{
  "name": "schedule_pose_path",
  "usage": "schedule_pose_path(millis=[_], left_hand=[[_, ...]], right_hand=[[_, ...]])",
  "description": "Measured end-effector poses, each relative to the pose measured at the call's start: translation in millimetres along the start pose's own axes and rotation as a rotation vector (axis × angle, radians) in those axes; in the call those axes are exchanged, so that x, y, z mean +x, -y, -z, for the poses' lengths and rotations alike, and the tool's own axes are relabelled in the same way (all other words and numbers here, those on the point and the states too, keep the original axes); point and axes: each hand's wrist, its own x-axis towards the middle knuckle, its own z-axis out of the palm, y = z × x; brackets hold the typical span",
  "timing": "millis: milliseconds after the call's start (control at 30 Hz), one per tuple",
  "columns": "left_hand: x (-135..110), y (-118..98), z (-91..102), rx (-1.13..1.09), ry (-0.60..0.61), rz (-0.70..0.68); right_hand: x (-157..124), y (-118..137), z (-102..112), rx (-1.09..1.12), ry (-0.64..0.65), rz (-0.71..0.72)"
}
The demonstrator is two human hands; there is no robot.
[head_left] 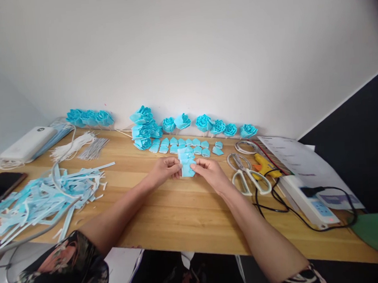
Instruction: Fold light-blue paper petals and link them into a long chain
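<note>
Between my two hands is a small piece of light blue material [187, 162], thin like paper or fabric, held up over the wooden table. My left hand [168, 169] pinches its left edge with thumb and fingers. On the opposite side, my right hand [207, 169] grips the right edge, its thumb on the front face. Just behind them lie rows of small folded blue petals [172, 141]. Finished-looking blue flowers [142, 129] are stacked behind the petals, and more blue flowers [203, 122] stand along the wall.
Scissors [245, 176], a yellow glue gun [265, 165] and a white power strip [309, 202] with black cables lie at right. A heap of blue and white strips [50, 198], a phone [4, 186], a white power bank [27, 144] and white wire stems [74, 145] occupy the left.
</note>
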Motion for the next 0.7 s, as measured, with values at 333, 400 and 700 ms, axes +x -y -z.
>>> schedule_pose_path(millis=[333, 400, 700], left_hand=[[2.0, 3.5, 4.9, -0.007, -0.015, -0.012], [2.0, 3.7, 5.2, -0.001, -0.015, -0.015], [0.9, -0.1, 4.3, -0.011, 0.007, 0.035]], right_hand=[[0.3, 1.2, 2.7, 0.163, 0.008, -0.057], [0.5, 2.5, 2.5, 0.186, 0.001, -0.060], [1.5, 2.8, 0.7, 0.111, -0.041, -0.054]])
